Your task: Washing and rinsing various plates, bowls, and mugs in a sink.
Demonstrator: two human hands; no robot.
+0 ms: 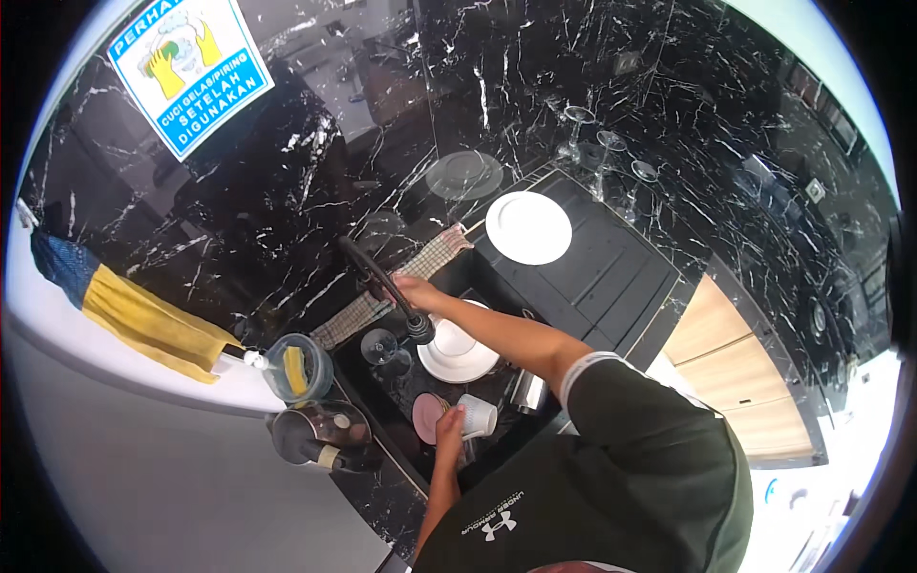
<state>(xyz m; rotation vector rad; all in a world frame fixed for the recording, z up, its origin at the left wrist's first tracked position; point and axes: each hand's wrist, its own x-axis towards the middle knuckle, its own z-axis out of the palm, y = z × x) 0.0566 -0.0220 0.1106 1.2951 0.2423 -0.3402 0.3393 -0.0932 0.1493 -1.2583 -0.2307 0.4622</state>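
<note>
"Where's the white mug [480,417]?"
"Pinched by the left hand [449,428], just right of its fingers."
"And the right hand [416,292]?"
"At the black faucet [418,330]; can't tell whether it grips."

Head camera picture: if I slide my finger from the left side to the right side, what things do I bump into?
Yellow-and-blue cloth → round tub → clear glass → pink round dish → white mug → white plate on the black drainboard → light wooden cabinet.
</note>
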